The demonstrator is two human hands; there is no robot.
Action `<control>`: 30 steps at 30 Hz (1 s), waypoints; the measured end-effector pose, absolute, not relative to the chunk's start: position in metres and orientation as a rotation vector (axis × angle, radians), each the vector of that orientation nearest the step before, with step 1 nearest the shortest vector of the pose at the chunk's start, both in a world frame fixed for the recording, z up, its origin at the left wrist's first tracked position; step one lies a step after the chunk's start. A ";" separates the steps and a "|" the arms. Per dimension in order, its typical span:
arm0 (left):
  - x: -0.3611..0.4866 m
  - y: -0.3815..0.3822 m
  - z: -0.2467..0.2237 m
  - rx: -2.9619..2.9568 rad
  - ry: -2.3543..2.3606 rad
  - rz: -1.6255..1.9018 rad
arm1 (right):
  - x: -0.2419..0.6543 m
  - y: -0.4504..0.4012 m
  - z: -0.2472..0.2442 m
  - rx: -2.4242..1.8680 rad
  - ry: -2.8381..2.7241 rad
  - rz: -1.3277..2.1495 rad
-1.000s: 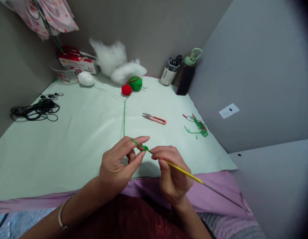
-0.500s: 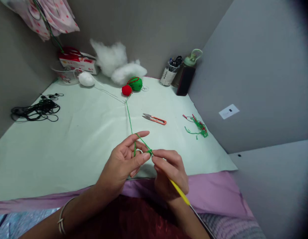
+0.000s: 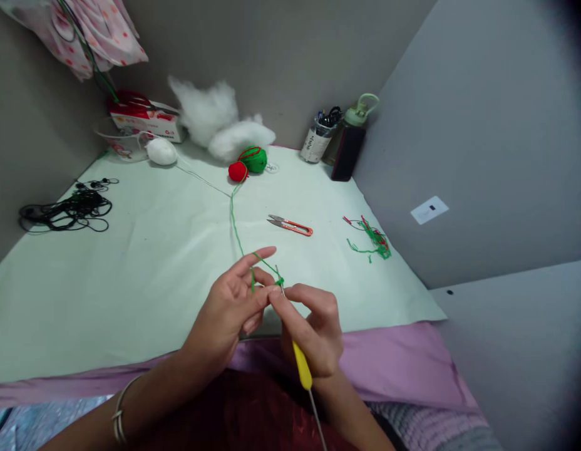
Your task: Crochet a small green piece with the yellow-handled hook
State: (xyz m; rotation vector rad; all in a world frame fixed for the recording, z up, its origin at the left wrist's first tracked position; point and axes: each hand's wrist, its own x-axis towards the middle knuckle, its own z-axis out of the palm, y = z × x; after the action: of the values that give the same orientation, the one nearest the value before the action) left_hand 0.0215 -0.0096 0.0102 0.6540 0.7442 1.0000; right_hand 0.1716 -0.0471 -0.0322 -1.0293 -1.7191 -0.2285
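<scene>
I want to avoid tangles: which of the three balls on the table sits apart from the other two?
The white ball, beside the clear container; the red yarn ball and green yarn ball sit together farther right.

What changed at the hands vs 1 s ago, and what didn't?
The hook swung: its rear end, out to the lower right before, now points down toward the person, and its tip shows past the green piece. The right hand shifted slightly left, still holding the hook; the left hand still holds the piece. Snips and red ball stayed put.
</scene>
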 end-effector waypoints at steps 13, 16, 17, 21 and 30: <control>0.012 -0.001 0.012 0.689 0.644 0.834 | 0.175 -0.045 -0.010 -0.838 -1.123 0.778; 0.010 -0.002 0.012 0.824 0.697 0.879 | 0.176 -0.048 -0.010 -0.835 -1.090 0.826; 0.008 -0.003 0.012 0.886 0.742 0.908 | 0.177 -0.049 -0.009 -0.842 -1.092 0.821; 0.000 -0.003 0.015 1.057 0.912 0.946 | 0.181 -0.052 -0.005 -0.860 -1.130 0.764; 0.011 -0.003 0.006 0.782 0.573 0.797 | 0.168 -0.037 -0.013 -0.815 -1.104 0.821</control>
State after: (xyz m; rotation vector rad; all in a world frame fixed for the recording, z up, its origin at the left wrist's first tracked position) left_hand 0.0106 -0.0030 0.0060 0.7820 0.5733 0.7970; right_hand 0.1683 -0.0368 -0.0134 -0.8154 -1.1040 0.8211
